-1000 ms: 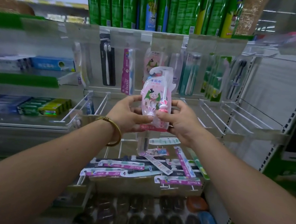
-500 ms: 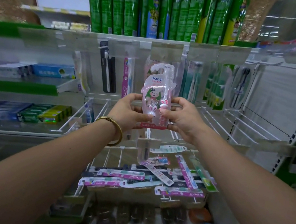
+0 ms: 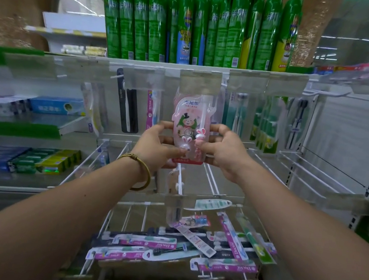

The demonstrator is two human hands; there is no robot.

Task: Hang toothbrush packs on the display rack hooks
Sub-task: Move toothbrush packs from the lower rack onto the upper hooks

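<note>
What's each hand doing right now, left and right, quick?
Left hand: holding the pink toothbrush pack by its lower left edge.
Right hand: holding the same pack by its lower right edge.

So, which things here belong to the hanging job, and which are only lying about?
Job: pink toothbrush pack, gripped by left hand and right hand; loose toothbrush packs below.
Lying about: green cans on top; toothpaste boxes at left.

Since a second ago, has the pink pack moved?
Yes. The pink pack rose: its top now reaches the clear tag above, which it sat below before.
</note>
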